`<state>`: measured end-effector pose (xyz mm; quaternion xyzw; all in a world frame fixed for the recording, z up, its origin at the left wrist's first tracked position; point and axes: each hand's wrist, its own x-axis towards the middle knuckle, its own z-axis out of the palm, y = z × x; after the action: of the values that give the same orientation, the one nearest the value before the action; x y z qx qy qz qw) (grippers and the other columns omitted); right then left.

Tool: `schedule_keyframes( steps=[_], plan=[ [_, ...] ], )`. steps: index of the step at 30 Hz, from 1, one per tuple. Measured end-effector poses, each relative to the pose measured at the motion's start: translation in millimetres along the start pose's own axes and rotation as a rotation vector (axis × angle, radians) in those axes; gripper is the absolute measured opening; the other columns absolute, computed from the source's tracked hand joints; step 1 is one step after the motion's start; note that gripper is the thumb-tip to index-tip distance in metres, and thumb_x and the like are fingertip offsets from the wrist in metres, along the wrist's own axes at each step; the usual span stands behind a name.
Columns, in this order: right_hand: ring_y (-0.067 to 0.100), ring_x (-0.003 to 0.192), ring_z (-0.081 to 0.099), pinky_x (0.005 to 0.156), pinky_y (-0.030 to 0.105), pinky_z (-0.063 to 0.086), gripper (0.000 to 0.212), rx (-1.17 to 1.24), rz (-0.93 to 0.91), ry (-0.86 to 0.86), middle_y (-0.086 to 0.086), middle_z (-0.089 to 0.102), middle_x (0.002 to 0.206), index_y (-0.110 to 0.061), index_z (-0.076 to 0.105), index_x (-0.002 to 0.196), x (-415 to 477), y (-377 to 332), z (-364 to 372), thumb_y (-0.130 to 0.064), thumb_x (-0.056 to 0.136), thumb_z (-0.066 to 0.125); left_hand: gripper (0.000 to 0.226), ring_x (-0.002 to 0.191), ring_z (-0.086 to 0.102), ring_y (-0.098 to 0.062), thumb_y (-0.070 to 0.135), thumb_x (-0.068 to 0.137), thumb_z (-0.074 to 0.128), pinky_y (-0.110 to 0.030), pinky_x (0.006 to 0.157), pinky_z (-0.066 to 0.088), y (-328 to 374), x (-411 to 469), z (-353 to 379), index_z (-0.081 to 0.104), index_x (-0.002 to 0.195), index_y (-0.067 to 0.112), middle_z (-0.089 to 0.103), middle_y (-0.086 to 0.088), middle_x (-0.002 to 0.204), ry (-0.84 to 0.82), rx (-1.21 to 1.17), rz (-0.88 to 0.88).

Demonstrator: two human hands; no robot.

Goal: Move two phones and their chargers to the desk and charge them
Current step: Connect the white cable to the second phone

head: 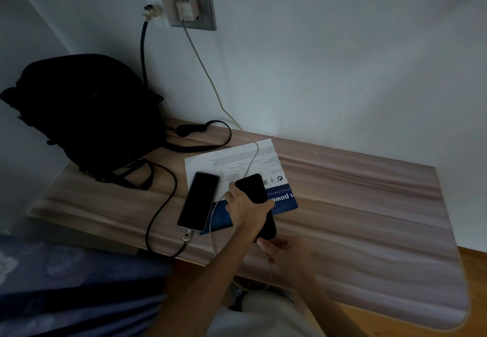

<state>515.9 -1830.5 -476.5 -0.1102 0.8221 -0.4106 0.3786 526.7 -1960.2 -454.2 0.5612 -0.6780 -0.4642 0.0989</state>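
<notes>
Far left on the desk [369, 205]: black backpack [84, 115] against the wall, straps spilling rightward, zipped as far as can be seen, contents hidden. Near left, past the desk's edge: blue bedding [66, 284]. On the wall above: outlet [196, 7] with two chargers, a black cable [160, 205] looping down to the first phone [199, 201], flat and screen up, overlapping the left edge of a white-and-blue paper [237, 157]. Just right: second phone [257, 199] gripped by the left hand [246, 205], fingers curled around its middle. Right hand [279, 251] pinched at that phone's near end with the pale cable [205, 73]; plug itself hidden. Further right: bare woodgrain to the rounded near-right corner, wide and clear.
</notes>
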Motion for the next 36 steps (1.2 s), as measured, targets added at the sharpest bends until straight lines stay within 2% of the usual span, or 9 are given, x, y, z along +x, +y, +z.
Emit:
schedule_keyframes(
  steps=[3, 5, 7, 11, 15, 22, 28, 31, 36],
  plan=[
    [0.010, 0.056, 0.063, 0.062, 0.031, 0.051, 0.033, -0.012, 0.027, -0.097, 0.004, 0.070, 0.062, -0.010, 0.072, 0.070, 5, 4, -2, -0.040, 0.083, 0.074, 0.114, 0.131, 0.039, -0.039, 0.029, 0.064, 0.086, -0.048, 0.099, 0.043, -3, -1, 2, 0.018, 0.154, 0.008, 0.034, -0.016, 0.147, -0.007, 0.041, 0.050],
    [0.014, 0.069, 0.070, 0.072, 0.036, 0.057, 0.023, -0.010, 0.047, -0.095, 0.003, 0.074, 0.072, -0.019, 0.070, 0.076, 7, 9, -2, -0.039, 0.085, 0.072, 0.115, 0.132, 0.038, -0.039, 0.028, 0.064, 0.085, -0.049, 0.099, 0.044, -5, -1, 3, 0.017, 0.155, 0.010, 0.033, -0.015, 0.148, -0.021, 0.078, 0.088],
    [0.012, 0.079, 0.071, 0.075, 0.033, 0.059, 0.012, -0.010, 0.035, -0.096, -0.005, 0.073, 0.084, -0.028, 0.065, 0.091, 7, 12, -2, -0.038, 0.087, 0.071, 0.116, 0.132, 0.037, -0.038, 0.028, 0.064, 0.084, -0.049, 0.099, 0.044, -8, -1, 5, 0.015, 0.156, 0.012, 0.031, -0.014, 0.149, -0.050, 0.122, 0.125],
    [0.001, 0.081, 0.070, 0.071, 0.020, 0.053, 0.031, -0.013, -0.088, -0.066, -0.009, 0.074, 0.088, -0.025, 0.064, 0.118, 11, 16, 2, -0.028, 0.088, 0.072, 0.114, 0.128, 0.040, -0.037, 0.023, 0.062, 0.083, -0.049, 0.104, 0.042, -16, -4, 9, 0.017, 0.154, 0.012, 0.035, -0.014, 0.145, -0.091, 0.166, 0.190],
    [0.018, 0.098, 0.068, 0.090, 0.041, 0.055, 0.027, 0.014, -0.037, -0.061, 0.000, 0.071, 0.103, -0.019, 0.058, 0.114, 15, 16, 3, -0.010, 0.090, 0.067, 0.105, 0.124, 0.043, -0.033, 0.024, 0.064, 0.082, -0.044, 0.100, 0.041, -25, -6, 16, 0.025, 0.152, 0.017, 0.040, -0.012, 0.142, -0.126, 0.176, 0.184],
    [0.015, 0.099, 0.062, 0.074, 0.019, 0.045, 0.031, -0.066, 0.021, -0.078, 0.003, 0.068, 0.113, -0.013, 0.055, 0.122, 24, 17, 1, -0.006, 0.092, 0.062, 0.094, 0.125, 0.041, -0.018, 0.030, 0.072, 0.083, -0.026, 0.097, 0.033, -43, -5, 18, 0.032, 0.149, 0.016, 0.039, -0.012, 0.144, -0.126, 0.042, 0.199],
    [0.021, 0.101, 0.067, 0.092, 0.040, 0.051, 0.029, -0.118, -0.010, -0.060, 0.006, 0.073, 0.108, -0.012, 0.064, 0.116, 28, 18, 4, -0.003, 0.088, 0.063, 0.080, 0.118, 0.055, -0.027, 0.017, 0.072, 0.084, -0.033, 0.093, 0.043, -51, -3, 19, 0.045, 0.141, 0.010, 0.058, -0.011, 0.129, -0.105, -0.028, 0.199],
    [0.015, 0.088, 0.070, 0.084, 0.045, 0.055, 0.025, -0.093, -0.071, -0.036, 0.000, 0.075, 0.092, -0.026, 0.066, 0.096, 27, 20, 5, -0.005, 0.084, 0.068, 0.071, 0.113, 0.057, -0.027, 0.012, 0.071, 0.081, -0.030, 0.087, 0.040, -56, -3, 21, 0.050, 0.135, 0.008, 0.063, -0.009, 0.122, -0.075, -0.046, 0.183],
    [0.011, 0.086, 0.064, 0.066, 0.015, 0.044, 0.033, -0.215, -0.089, -0.004, 0.001, 0.073, 0.104, -0.018, 0.069, 0.112, 34, 30, 12, -0.016, 0.080, 0.076, 0.052, 0.108, 0.057, -0.022, 0.016, 0.085, 0.068, -0.028, 0.082, 0.039, -57, -1, 20, 0.047, 0.132, 0.012, 0.065, -0.006, 0.118, -0.071, -0.068, 0.143]
  ],
)
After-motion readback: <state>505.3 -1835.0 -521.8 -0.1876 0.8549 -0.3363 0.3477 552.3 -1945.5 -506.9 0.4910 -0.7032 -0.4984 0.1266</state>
